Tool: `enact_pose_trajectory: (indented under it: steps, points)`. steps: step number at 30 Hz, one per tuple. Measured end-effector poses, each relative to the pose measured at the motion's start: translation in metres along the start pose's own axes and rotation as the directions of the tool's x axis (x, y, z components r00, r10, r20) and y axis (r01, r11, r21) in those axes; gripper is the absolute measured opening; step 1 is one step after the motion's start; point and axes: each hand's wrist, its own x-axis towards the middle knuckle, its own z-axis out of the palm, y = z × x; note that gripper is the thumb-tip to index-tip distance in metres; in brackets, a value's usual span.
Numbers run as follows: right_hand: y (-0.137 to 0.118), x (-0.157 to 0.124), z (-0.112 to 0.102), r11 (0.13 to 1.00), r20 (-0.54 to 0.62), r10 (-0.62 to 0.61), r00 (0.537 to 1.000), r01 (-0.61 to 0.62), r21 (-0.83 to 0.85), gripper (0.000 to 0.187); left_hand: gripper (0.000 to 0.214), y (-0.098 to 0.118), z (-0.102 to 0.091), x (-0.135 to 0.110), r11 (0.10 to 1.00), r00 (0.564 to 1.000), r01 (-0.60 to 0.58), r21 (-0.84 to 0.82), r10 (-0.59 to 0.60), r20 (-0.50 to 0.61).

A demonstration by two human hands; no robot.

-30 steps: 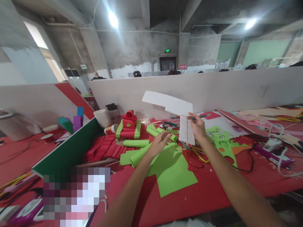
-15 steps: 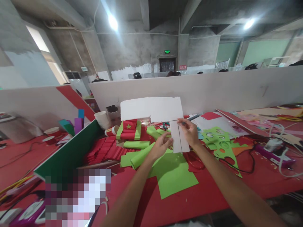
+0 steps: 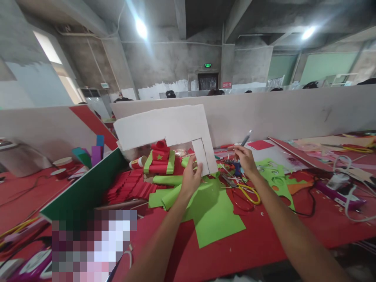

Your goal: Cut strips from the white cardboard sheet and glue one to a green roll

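Note:
My left hand (image 3: pixel 192 176) grips the lower end of a white L-shaped board (image 3: pixel 164 125), raised and tilted above the table. Dark drawn lines run along the board's narrow leg. To the right of it, clear of the board, my right hand (image 3: pixel 243 158) pinches a pen (image 3: pixel 246 139) that points up and away. Beneath my hands lie yellow-handled scissors (image 3: pixel 249 194) and a bright green sheet (image 3: pixel 217 219). Behind my left hand is a red and green piece with a yellow star (image 3: pixel 159 157).
Folded red strips (image 3: pixel 129 186) lie beside a dark green panel (image 3: pixel 85 188) at the left. A green sheet with cut holes (image 3: pixel 279 181) and a purple power strip (image 3: pixel 340 196) are at the right. A white partition (image 3: pixel 293 113) runs along the back.
The board has moved left and up and tilted in my left hand. My right hand has come away from it to the right with the pen, uncovering the scissors.

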Motion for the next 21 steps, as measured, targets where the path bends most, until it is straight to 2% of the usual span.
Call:
enact_pose_trajectory:
  steps: [2, 5, 8, 10, 13, 16, 18, 19, 21]
  points:
    - [0.005, 0.003, -0.010, 0.987, 0.249, 0.089, 0.964, -0.051, -0.155, 0.030, 0.047, -0.002, -0.004, 0.002, 1.000, 0.999, -0.004, 0.015, 0.005, -0.054]
    - [0.005, -0.002, -0.015, 0.918, 0.510, 0.192, 0.838, 0.030, -0.395, 0.028, 0.050, -0.005, -0.009, 0.005, 1.000, 0.996, 0.005, 0.014, -0.004, -0.092]
    - [0.004, -0.010, -0.010, 0.850, 0.639, 0.297, 0.710, 0.108, -0.515, 0.027, 0.052, -0.008, -0.010, 0.007, 1.000, 0.996, -0.002, -0.001, 0.002, -0.093]
    - [0.006, -0.014, -0.005, 0.812, 0.663, 0.343, 0.665, 0.145, -0.565, 0.028, 0.053, -0.009, -0.009, 0.007, 1.000, 0.996, -0.008, -0.008, 0.007, -0.084]
    - [0.011, -0.016, -0.002, 0.738, 0.643, 0.364, 0.674, 0.213, -0.641, 0.031, 0.053, -0.009, -0.009, 0.006, 1.000, 0.997, 0.000, -0.009, 0.000, -0.073]
    - [0.009, -0.017, -0.004, 0.648, 0.571, 0.391, 0.722, 0.225, -0.728, 0.038, 0.051, -0.009, -0.009, 0.006, 1.000, 0.997, 0.009, 0.001, -0.009, -0.081]
    - [0.003, -0.017, -0.007, 0.620, 0.542, 0.390, 0.745, 0.223, -0.752, 0.035, 0.050, -0.010, -0.010, 0.007, 1.000, 0.996, 0.013, 0.005, -0.013, -0.087]
    - [-0.002, -0.017, -0.009, 0.620, 0.544, 0.384, 0.746, 0.229, -0.751, 0.032, 0.050, -0.011, -0.010, 0.007, 1.000, 0.996, 0.019, 0.006, -0.019, -0.092]
    - [-0.011, -0.019, -0.011, 0.615, 0.563, 0.418, 0.713, 0.234, -0.753, 0.025, 0.052, -0.012, -0.010, 0.007, 0.999, 0.994, 0.033, 0.001, -0.033, -0.104]
